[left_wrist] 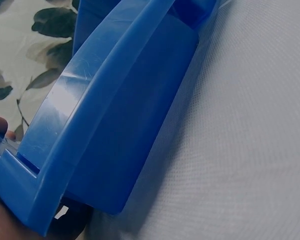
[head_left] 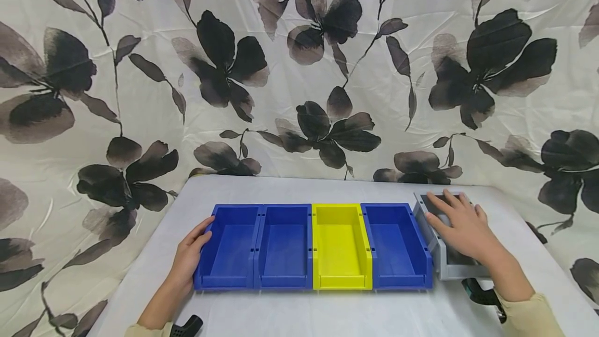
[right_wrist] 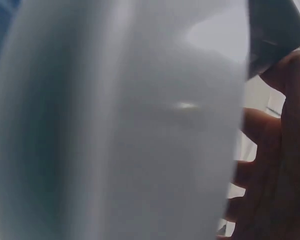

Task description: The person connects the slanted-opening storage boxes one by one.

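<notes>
A row of bins stands on the white-covered table: two blue ones at the left, a yellow bin and a blue bin at the right. My left hand rests its fingers along the outer left wall of the leftmost blue bin, fingertips at the rim. Seen from low down, that blue bin fills much of the left wrist view. My right hand is spread over a grey bin at the row's right end. The grey bin looks large and blurred in the right wrist view.
The second blue bin sits between the leftmost one and the yellow. Behind the table hangs a floral cloth. Black wrist devices show below the left sleeve and beside the right sleeve.
</notes>
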`<control>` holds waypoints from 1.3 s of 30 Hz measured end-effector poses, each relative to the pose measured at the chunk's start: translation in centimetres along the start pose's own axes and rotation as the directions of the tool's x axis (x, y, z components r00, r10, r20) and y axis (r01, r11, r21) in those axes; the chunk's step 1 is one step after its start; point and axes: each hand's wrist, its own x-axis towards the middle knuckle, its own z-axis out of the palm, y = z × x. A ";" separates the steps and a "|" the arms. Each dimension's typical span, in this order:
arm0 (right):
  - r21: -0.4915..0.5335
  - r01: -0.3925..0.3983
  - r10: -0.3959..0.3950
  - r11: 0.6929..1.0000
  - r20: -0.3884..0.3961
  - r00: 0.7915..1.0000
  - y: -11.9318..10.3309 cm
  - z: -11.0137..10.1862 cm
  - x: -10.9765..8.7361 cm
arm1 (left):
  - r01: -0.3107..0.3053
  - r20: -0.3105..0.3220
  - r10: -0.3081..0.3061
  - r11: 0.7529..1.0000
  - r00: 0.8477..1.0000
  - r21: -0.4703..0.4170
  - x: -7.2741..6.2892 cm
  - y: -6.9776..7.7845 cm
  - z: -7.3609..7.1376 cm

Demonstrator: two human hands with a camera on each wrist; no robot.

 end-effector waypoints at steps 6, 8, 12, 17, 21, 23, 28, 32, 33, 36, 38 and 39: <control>-0.027 -0.007 0.007 1.000 0.004 1.000 -0.4 0.3 -0.1 | -0.016 0.003 0.016 1.000 1.000 -0.004 -0.1 -0.1 0.1; -0.045 0.000 0.000 0.999 0.009 1.000 -0.6 0.4 0.0 | -0.018 0.001 0.018 1.000 1.000 -0.006 0.0 -0.1 0.1; -0.075 0.013 -0.012 0.997 0.021 1.000 -0.9 0.8 0.4 | -0.017 -0.001 0.017 1.000 1.000 -0.009 0.1 -0.2 0.0; -0.090 0.007 -0.005 0.996 0.019 1.000 -1.0 1.2 0.5 | -0.020 0.004 0.020 1.000 1.000 -0.009 0.2 -0.2 0.0; -0.090 0.008 -0.007 0.996 0.013 1.000 -1.0 1.5 0.4 | -0.008 0.005 0.008 1.000 1.000 -0.009 0.2 -0.2 0.0; -0.089 0.010 -0.009 0.996 0.006 1.000 -0.9 1.6 0.2 | 0.001 0.005 -0.001 1.000 1.000 -0.008 0.1 -0.1 0.0; -0.071 0.005 -0.007 0.997 -0.022 1.000 -0.8 1.9 -0.2 | -0.008 0.008 0.008 1.000 1.000 0.000 0.2 0.1 0.0; -0.063 -0.004 0.002 0.998 -0.033 0.999 -0.8 2.4 -0.4 | -0.001 0.007 0.001 1.000 1.000 0.002 0.3 0.2 0.0; -0.069 -0.006 0.004 0.998 -0.034 0.999 -0.9 2.4 -0.4 | 0.003 0.009 -0.003 1.000 1.000 0.003 0.3 0.2 0.0; -0.089 -0.016 0.012 0.996 -0.041 0.999 -0.8 2.5 -0.5 | 0.009 0.014 -0.009 1.000 1.000 0.003 0.4 0.2 0.0; -0.095 -0.015 0.011 0.995 -0.047 0.999 -0.8 2.4 -0.5 | 0.008 0.015 -0.008 1.000 1.000 0.003 0.5 0.2 0.1; -0.097 -0.014 0.009 0.995 -0.049 0.999 -0.8 2.3 -0.5 | 0.004 0.013 -0.004 1.000 1.000 0.000 0.6 0.1 0.2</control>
